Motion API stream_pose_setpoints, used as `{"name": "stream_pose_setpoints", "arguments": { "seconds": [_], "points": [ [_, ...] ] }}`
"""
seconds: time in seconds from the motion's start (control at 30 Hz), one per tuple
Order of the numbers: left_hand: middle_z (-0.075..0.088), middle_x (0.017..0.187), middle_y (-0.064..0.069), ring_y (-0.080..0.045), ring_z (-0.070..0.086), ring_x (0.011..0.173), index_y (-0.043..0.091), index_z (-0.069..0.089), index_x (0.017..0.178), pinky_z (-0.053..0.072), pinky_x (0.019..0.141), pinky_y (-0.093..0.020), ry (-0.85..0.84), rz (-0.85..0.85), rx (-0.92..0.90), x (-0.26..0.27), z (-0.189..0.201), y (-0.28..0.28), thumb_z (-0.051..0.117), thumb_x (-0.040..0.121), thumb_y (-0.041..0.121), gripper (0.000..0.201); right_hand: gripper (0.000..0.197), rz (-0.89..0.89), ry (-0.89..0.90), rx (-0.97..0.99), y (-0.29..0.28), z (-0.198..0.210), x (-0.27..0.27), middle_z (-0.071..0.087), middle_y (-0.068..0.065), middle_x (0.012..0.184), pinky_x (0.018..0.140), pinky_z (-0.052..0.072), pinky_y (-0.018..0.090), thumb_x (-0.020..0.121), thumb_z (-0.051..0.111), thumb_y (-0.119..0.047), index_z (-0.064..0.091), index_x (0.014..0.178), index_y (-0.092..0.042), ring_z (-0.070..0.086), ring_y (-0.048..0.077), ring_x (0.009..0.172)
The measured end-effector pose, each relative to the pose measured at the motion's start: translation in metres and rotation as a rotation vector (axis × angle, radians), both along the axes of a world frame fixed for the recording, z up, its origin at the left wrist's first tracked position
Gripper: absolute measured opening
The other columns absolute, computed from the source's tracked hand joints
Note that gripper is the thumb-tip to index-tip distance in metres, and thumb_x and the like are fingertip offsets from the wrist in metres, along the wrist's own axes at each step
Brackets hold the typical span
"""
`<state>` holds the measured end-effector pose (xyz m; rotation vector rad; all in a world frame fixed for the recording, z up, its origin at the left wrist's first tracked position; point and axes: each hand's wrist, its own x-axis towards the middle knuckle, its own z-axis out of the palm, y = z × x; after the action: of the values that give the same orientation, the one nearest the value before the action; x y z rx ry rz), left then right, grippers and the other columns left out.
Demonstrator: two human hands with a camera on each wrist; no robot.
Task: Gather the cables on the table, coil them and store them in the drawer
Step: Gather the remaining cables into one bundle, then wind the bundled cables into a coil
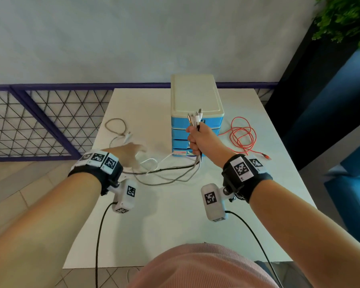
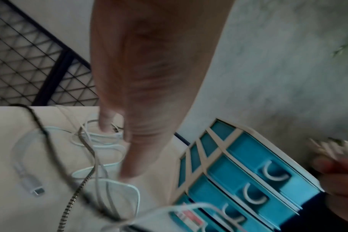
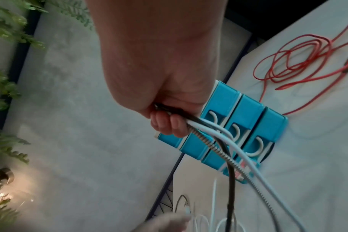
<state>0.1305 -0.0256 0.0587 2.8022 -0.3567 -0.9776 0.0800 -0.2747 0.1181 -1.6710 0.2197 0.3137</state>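
Note:
My right hand [image 1: 195, 140] [image 3: 165, 124] is raised in front of the blue drawer unit [image 1: 195, 113] and grips a bundle of several cables [image 1: 195, 119] [image 3: 209, 133], plug ends sticking up above the fist. Their white, grey and black lengths [image 1: 166, 173] [image 2: 89, 172] trail down to the table toward the left. My left hand [image 1: 131, 152] [image 2: 141, 109] hovers low over those loose loops with straight fingers, holding nothing. A grey cable [image 1: 116, 127] lies at the far left. A red cable [image 1: 243, 136] [image 3: 298, 62] sits in loose loops right of the drawers.
The white table [image 1: 175, 225] ends near my body and at both sides. The drawer unit's blue drawers [image 2: 248, 180] are all closed. A wire-mesh railing [image 1: 40, 121] runs at left, a wall behind, and a plant [image 1: 345, 17] at the upper right.

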Motion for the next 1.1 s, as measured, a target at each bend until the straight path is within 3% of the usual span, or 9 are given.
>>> {"name": "stream_pose_setpoints", "arguments": {
  "seconds": [0.07,0.17,0.33,0.43,0.53,0.73,0.87,0.97,1.1],
  "points": [
    [0.039,0.146,-0.003,-0.023,0.036,0.135,0.023,0.047,0.133,0.032,0.107,-0.037,-0.156,-0.040,-0.138,-0.004,0.008,-0.019,0.046,0.094,0.024,0.039,0.022,0.006,-0.025,-0.030,0.000,-0.003,0.001,0.038,-0.001,0.061,0.045,0.032,0.023,0.102,0.032,-0.017,0.046,0.085,-0.015,0.035,0.011,0.046],
    [0.058,0.126,-0.003,-0.020,0.051,0.122,0.015,0.060,0.117,0.040,0.089,-0.027,-0.255,0.122,-0.529,-0.010,0.036,-0.054,0.034,0.101,0.023,0.032,0.022,0.013,-0.073,-0.007,-0.001,-0.003,0.005,0.048,0.003,0.064,0.047,0.038,0.026,0.103,0.032,-0.016,0.048,0.088,-0.013,0.044,0.014,0.046],
    [0.063,0.089,0.000,-0.018,0.062,0.093,0.010,0.056,0.107,0.048,0.093,-0.038,0.177,0.385,-1.135,-0.028,0.065,-0.099,0.026,0.102,0.040,0.043,0.026,0.115,-0.118,0.018,0.003,0.003,0.001,0.055,0.003,0.061,0.049,0.040,0.026,0.104,0.032,-0.018,0.049,0.087,-0.009,0.046,0.014,0.047],
    [0.043,0.058,-0.002,-0.019,0.054,0.058,0.005,0.054,0.097,0.052,0.075,-0.037,0.315,0.436,-1.344,-0.038,0.066,-0.115,0.030,0.102,0.037,0.040,0.032,0.155,-0.101,0.099,0.003,0.004,-0.002,0.057,-0.001,0.056,0.050,0.040,0.024,0.105,0.035,-0.021,0.051,0.082,-0.005,0.045,0.012,0.047],
    [0.029,0.053,-0.002,-0.018,0.041,0.051,0.012,0.059,0.120,0.045,0.061,-0.032,0.389,0.530,-1.430,-0.041,0.061,-0.123,0.035,0.101,0.035,0.039,0.025,0.195,-0.056,0.267,-0.001,0.000,-0.001,0.057,0.009,0.066,0.051,0.038,0.026,0.103,0.037,-0.014,0.053,0.088,-0.004,0.047,0.012,0.049],
    [0.053,0.068,-0.006,-0.016,0.046,0.052,0.010,0.058,0.094,0.039,0.050,-0.026,0.232,0.495,-1.267,-0.045,0.047,-0.136,0.034,0.101,0.034,0.035,0.012,0.217,0.063,0.257,-0.006,-0.021,-0.007,0.057,0.010,0.069,0.068,0.046,0.034,0.083,0.044,0.002,0.051,0.090,-0.005,0.056,0.021,0.064],
    [0.063,0.106,-0.004,-0.018,0.057,0.096,0.018,0.054,0.085,0.048,0.084,-0.033,0.003,0.594,-1.166,-0.043,0.036,-0.147,0.030,0.103,0.029,0.032,0.028,-0.034,-0.011,0.046,-0.027,-0.041,-0.011,0.062,0.001,0.075,0.074,0.044,0.030,0.085,0.041,0.008,0.061,0.088,-0.011,0.059,0.016,0.073],
    [0.065,0.107,-0.003,-0.014,0.060,0.099,0.019,0.050,0.083,0.043,0.092,-0.034,-0.026,0.614,-1.178,-0.040,0.034,-0.149,0.028,0.103,0.028,0.031,0.021,-0.229,-0.113,-0.349,-0.060,-0.077,-0.008,0.065,0.009,0.092,0.073,0.047,0.034,0.090,0.044,-0.006,0.065,0.091,-0.009,0.062,0.025,0.086],
    [0.062,0.087,0.002,-0.013,0.064,0.081,0.018,0.049,0.085,0.048,0.081,-0.036,0.057,0.606,-1.234,-0.042,0.039,-0.150,0.028,0.103,0.031,0.031,0.026,-0.105,-0.059,-0.985,-0.091,-0.110,-0.006,0.051,0.016,0.121,0.093,0.042,0.042,0.093,0.045,-0.010,0.067,0.104,-0.001,0.044,0.035,0.115]
  ]
}}
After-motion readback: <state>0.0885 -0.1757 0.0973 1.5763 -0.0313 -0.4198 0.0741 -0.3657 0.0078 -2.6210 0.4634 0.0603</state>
